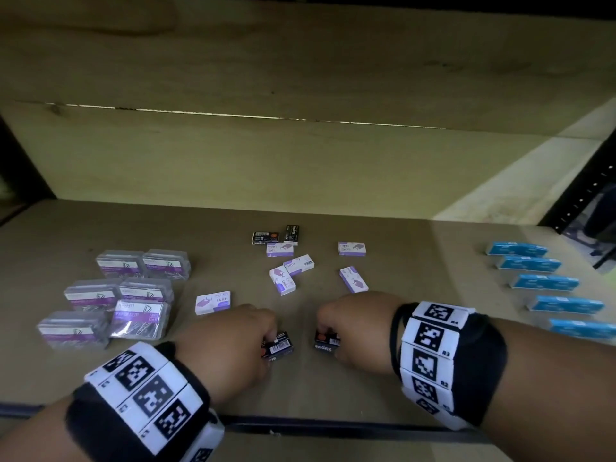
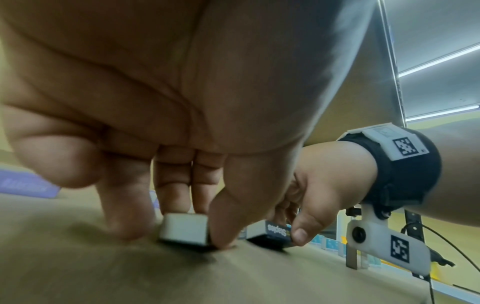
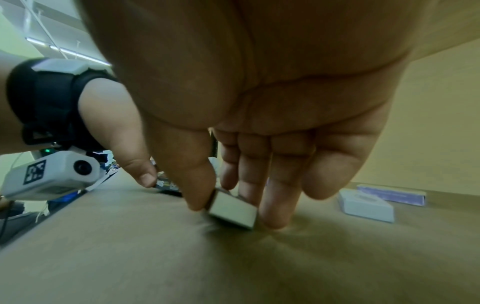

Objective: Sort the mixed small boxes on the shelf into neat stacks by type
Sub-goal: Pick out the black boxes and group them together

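On the shelf board [image 1: 333, 388], near its front edge, my left hand [image 1: 264, 337] pinches a small black Staples box [image 1: 279, 347] that lies flat. The box's pale end [image 2: 185, 228] sits between thumb and fingers in the left wrist view. A hand's width to the right, my right hand [image 1: 328, 330] pinches a second black Staples box [image 1: 327, 342], whose pale end [image 3: 232, 210] faces the right wrist view. Both boxes touch the board. Two more black boxes [image 1: 265, 237] [image 1: 292, 234] lie at the back centre. Several white-and-purple staples boxes [image 1: 290, 271] are scattered behind my hands.
Several clear paper clip boxes [image 1: 110, 295] are grouped at the left. A column of blue boxes [image 1: 546, 283] runs along the right side. One white-and-purple box [image 1: 213, 302] lies just left of my left hand. The shelf's back wall [image 1: 300, 168] stands behind everything.
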